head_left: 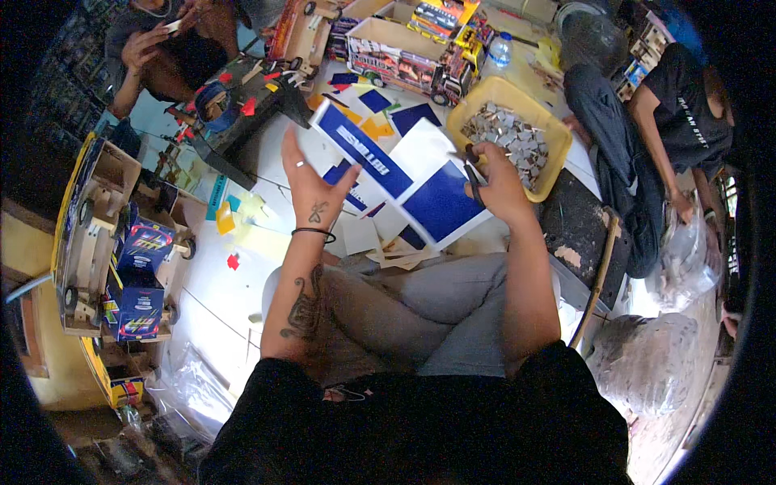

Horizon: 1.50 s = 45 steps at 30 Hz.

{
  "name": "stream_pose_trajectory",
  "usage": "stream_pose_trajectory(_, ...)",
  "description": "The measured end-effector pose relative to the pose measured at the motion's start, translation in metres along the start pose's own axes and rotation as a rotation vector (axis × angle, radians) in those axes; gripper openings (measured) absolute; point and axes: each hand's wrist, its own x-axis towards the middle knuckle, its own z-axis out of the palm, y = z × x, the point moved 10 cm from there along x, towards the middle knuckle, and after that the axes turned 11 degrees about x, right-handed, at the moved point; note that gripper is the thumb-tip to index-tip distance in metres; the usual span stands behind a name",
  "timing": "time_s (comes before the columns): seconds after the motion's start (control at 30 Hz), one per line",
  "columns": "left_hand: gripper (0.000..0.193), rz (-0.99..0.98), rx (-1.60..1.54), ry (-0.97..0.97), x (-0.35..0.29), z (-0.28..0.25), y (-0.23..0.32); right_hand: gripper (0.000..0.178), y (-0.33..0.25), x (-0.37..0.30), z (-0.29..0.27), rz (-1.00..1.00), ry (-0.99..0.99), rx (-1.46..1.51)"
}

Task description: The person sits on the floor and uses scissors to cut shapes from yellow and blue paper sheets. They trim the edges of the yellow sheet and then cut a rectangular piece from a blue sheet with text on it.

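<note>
My left hand [315,182] is spread, thumb and fingers wide apart, beside a blue-and-white printed sheet [364,149]. Its thumb tip comes up to the sheet's near edge; whether they touch I cannot tell. A ring and a black wristband show on this hand. In my right hand [501,186] is a pair of black-handled scissors [471,171], close to the sheet's right side. A large blue panel with a white border [443,202] lies below the scissors; I cannot tell whether it is joined to the lettered strip. Blue and white paper pieces lie underneath.
A yellow tub [558,153] of small grey pieces stands right of my right hand. Toy wooden trucks [121,234] stand at left, with a printed box [396,52] and a water bottle [499,50] at the back. Co-workers sit far left and right. A stick [596,283] lies near my right knee.
</note>
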Motion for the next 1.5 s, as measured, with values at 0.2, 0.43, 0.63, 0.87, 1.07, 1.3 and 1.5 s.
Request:
stream_pose_trajectory(0.2, 0.091, 0.328, 0.313, -0.561, -0.014, 0.073, 0.031, 0.049, -0.045, 0.001, 0.031, -0.094, -0.29, -0.107)
stream_pose_trajectory(0.43, 0.023, 0.289, 0.109, -0.976, -0.048, 0.096, 0.028, 0.051, -0.068, -0.004, -0.004, -0.205, -0.21, -0.042)
stream_pose_trajectory(0.63, 0.013, -0.163, -0.376, -0.778, -0.028, 0.071, 0.005, 0.044, 0.023, 0.002, -0.06, 0.152, 0.558, 0.67)
stream_pose_trajectory(0.87, 0.013, -0.265, -0.271, -0.832, -0.03, 0.077, -0.011, 0.043, 0.046, 0.004, 0.011, 0.252, 0.373, 0.924)
stream_pose_trajectory(1.07, 0.037, -0.201, -0.107, -0.353, -0.025, 0.048, 0.017, 0.042, 0.036, -0.001, -0.028, 0.016, 0.637, 0.792)
stream_pose_trajectory(1.3, 0.073, -0.572, -1.07, -0.801, -0.09, 0.12, 0.052, 0.033, 0.045, 0.003, -0.011, 0.126, 0.52, 1.274)
stream_pose_trajectory(1.5, 0.048, -0.726, -0.961, -0.365, -0.071, 0.094, 0.002, 0.04, 0.042, 0.003, 0.0, 0.196, 0.468, 1.105)
